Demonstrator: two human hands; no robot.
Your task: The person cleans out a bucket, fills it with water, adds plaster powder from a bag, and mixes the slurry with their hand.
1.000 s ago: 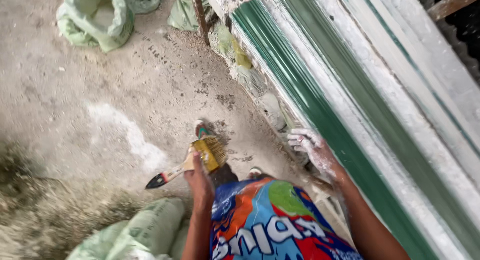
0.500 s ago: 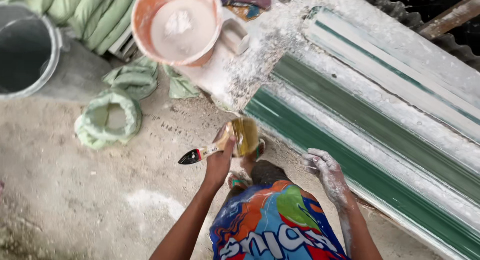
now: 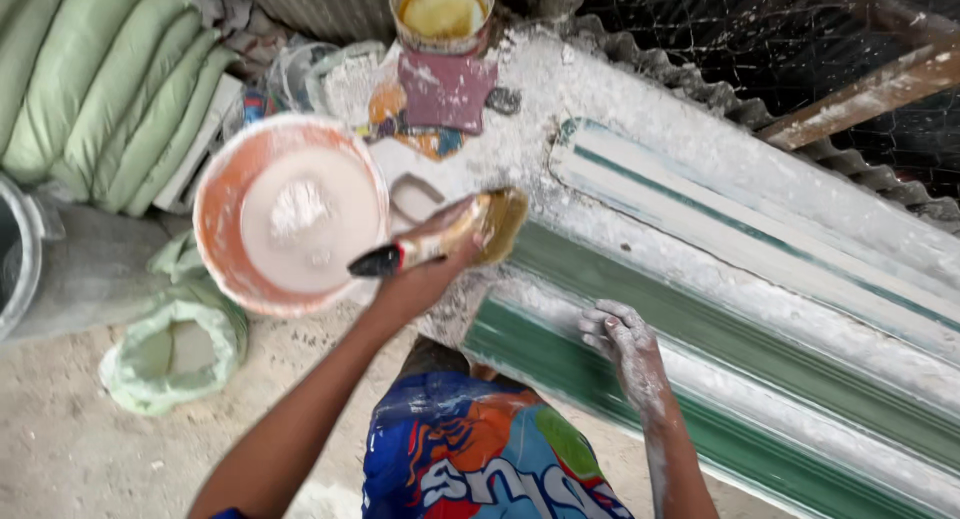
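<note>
My left hand (image 3: 425, 274) grips a paintbrush (image 3: 450, 237) with a dark handle tip and yellow-stained bristles, held over the near end of a long green and white moulded panel (image 3: 720, 309). The bristles point toward the panel's plaster-crusted end. My right hand (image 3: 622, 341), coated in white powder, rests with fingers spread on the green edge of that panel. Just left of the brush stands an orange bucket (image 3: 225, 254) holding white plaster paste. A tin of yellow liquid (image 3: 441, 9) sits at the top, beyond a maroon block (image 3: 447, 91).
Stacked green sacks (image 3: 95, 89) fill the upper left. A crumpled green bag (image 3: 175, 349) lies on the dusty concrete floor. A grey drum's rim (image 3: 18, 249) shows at the left edge. Wire mesh and a wooden beam (image 3: 860, 94) lie behind the panel.
My view has tilted up toward the bucket and tin. My left hand has raised the paintbrush toward the panel's end. My right hand stays on the green edge.
</note>
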